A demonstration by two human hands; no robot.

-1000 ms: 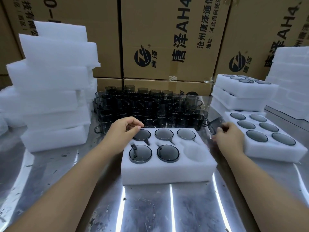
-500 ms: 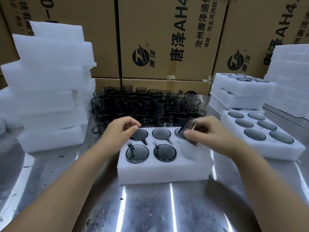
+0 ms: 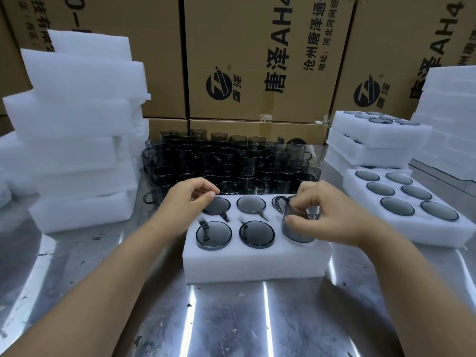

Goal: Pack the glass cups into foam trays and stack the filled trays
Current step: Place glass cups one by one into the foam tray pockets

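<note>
Cartons read "唐泽 AH4". Foam tray holds 5 cups; your right grip clasps a 6th cup, left grip curled, empty.

The right hand covers much of the cup top.

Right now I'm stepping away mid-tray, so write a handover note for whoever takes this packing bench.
Right hand grips a smoky grey glass cup, upside down, partway into the front-right pocket of the white foam tray.
Left hand curled at the tray's rear-left corner, grip unclear.
Done: the other pockets look filled; filled trays sit right.
Left: seat this cup, stack the tray, pack the loose cups behind.
</note>
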